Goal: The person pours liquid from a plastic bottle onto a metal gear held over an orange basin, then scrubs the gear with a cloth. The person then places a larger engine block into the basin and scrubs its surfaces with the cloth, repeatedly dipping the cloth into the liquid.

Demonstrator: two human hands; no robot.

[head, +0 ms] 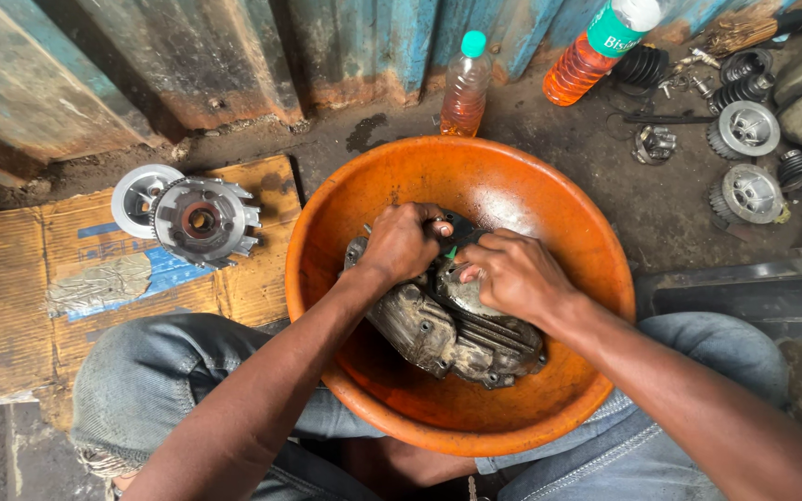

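Both hands sit low in the orange basin [568, 232], on one grimy, ribbed metal engine casing [447, 329]: the left hand [403, 243] fisted over its upper edge, the right hand [510, 276] curled tight on its rounded cover. Two plastic bottles of amber liquid [465, 88] stand behind; one toothed clutch hub [204, 221] rests on cardboard [11, 278].

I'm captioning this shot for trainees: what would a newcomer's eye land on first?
The big orange basin at centre, where the left hand and right hand grip a grimy engine casing. Next, a toothed clutch drum on cardboard at left, and two bottles of orange liquid by the blue wall.
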